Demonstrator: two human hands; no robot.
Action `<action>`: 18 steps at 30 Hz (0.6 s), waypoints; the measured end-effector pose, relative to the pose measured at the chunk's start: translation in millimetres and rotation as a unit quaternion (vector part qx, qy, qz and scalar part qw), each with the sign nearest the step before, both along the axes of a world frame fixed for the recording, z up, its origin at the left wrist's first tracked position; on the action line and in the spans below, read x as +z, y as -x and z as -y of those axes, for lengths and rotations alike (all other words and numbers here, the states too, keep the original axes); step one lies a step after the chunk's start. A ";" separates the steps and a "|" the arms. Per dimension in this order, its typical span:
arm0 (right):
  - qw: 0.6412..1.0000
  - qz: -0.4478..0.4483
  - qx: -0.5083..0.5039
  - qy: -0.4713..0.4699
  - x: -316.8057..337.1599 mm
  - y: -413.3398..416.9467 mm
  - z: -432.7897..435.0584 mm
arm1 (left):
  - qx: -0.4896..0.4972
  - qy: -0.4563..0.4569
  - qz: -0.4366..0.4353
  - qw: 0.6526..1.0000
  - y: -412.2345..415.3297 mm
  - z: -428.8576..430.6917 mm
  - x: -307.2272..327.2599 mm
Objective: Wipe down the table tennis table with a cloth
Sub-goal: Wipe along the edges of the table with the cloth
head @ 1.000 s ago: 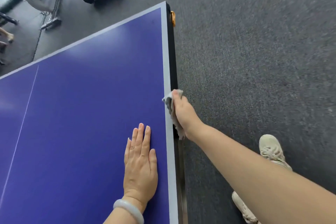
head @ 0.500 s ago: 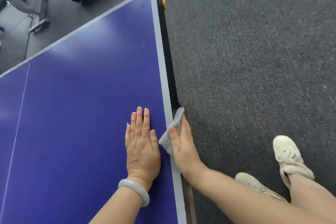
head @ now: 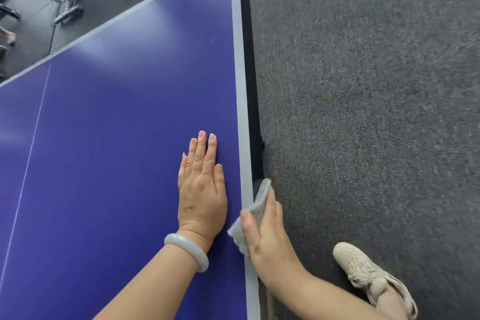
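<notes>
Right hand (head: 268,240) slid back along table (head: 117,138) edge, fingers (head: 272,205) pinching half-hidden cloth (head: 261,197), left hand (head: 201,195) flat, fingers together

Two hands (head: 202,197) (head: 270,239), one cloth (head: 261,197), one table (head: 117,150), one bracelet (head: 187,247), one shoe (head: 363,267).

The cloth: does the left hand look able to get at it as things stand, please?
Probably yes: the left hand lies flat on the table beside the cloth, with only bare surface between them, though the right hand grips it.

Blue table tennis table (head: 117,138) edged with a pale border, thin white line down its top, small grey cloth (head: 259,200) was folded over the table's right edge
</notes>
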State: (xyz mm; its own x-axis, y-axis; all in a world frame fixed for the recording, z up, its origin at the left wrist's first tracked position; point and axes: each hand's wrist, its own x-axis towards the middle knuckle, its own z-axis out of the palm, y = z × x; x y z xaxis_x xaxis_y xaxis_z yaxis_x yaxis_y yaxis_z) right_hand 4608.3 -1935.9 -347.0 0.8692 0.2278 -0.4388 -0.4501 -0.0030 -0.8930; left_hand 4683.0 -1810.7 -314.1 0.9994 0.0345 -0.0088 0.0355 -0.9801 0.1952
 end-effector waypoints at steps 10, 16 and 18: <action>0.998 -0.031 -0.041 -0.035 -8.2 -20.2 -2.9 | 0.015 0.077 0.040 0.996 4.6 -1.3 1.7; 0.999 -0.031 0.001 -0.028 -12.0 -21.0 3.7 | 0.037 0.105 0.067 0.991 18.0 1.9 13.7; 0.999 -0.029 0.005 -0.022 -12.3 -22.0 3.6 | 0.038 0.124 0.066 0.989 38.3 3.2 20.4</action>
State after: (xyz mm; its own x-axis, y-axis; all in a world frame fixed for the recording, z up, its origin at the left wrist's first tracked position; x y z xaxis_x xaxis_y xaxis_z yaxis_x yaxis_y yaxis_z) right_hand 4630.3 -1939.6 -359.3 0.8398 0.2574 -0.4781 -0.5017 0.0310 -0.8645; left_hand 4644.7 -1813.9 -293.8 0.9869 0.1227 0.1046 0.0651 -0.8967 0.4378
